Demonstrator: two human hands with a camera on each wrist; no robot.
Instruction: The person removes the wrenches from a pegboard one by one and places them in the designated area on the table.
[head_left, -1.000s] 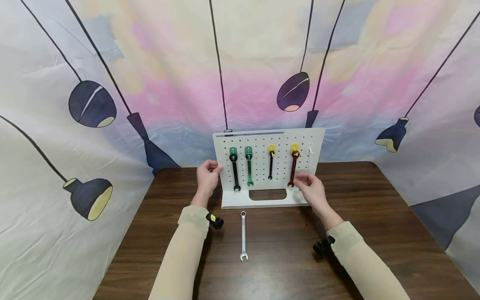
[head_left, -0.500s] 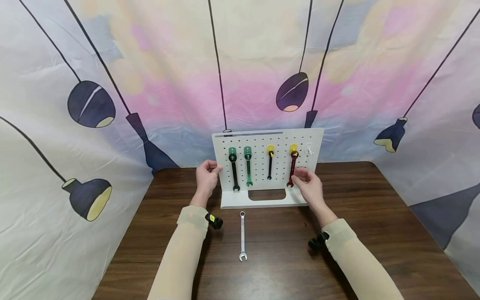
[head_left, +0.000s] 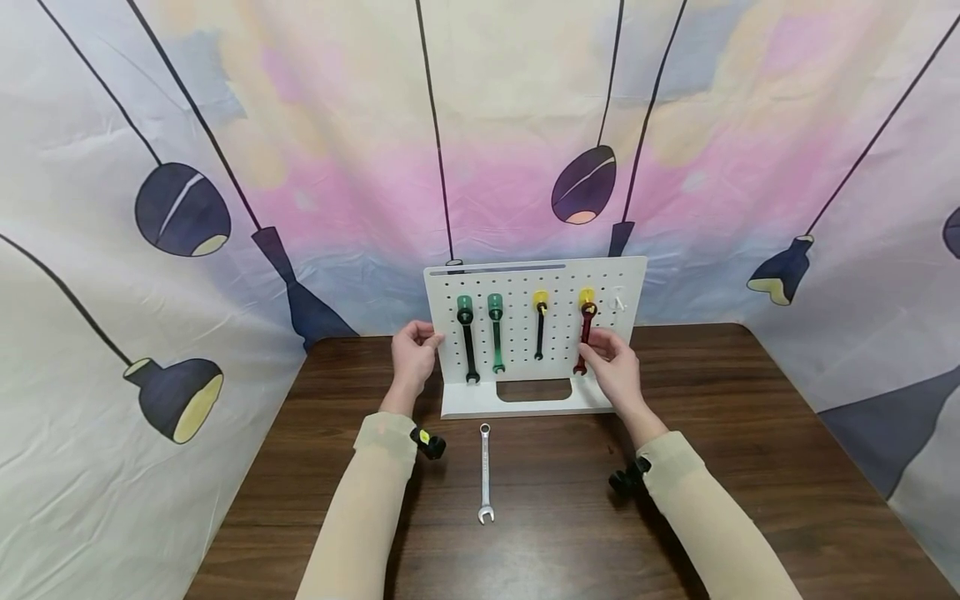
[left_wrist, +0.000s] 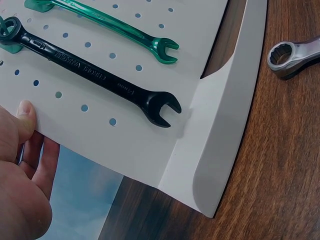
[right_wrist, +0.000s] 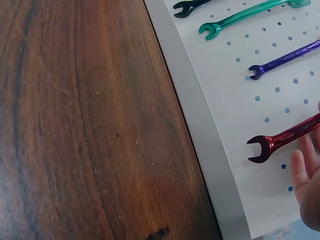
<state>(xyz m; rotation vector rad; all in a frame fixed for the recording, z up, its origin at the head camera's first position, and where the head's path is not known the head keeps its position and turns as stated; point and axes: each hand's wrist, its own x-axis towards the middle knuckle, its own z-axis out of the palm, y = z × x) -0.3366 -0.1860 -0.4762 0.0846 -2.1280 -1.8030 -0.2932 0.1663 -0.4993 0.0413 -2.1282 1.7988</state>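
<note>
Left hand: pinching the left edge of the pegboard, thumb on the front face, fingers behind.
Right hand: fingers at the red wrench's shank; can't tell if they've closed on it.
Red wrench: ring end up at the right-hand yellow hook, open end down near the board's base.
Neighbours: black wrench, green wrench, purple wrench, hung left to right.
Silver wrench: flat on the desk, ring end toward the board.
Tip risk: ring could bind on its hook under a hard pull and drag the board, worse if the left hand eases off.
Slip risk: shank looks glossy; a fingertip-only hold could let it twist or drop onto the base.
Knock risk: a sideways swing could bump purple.
</note>
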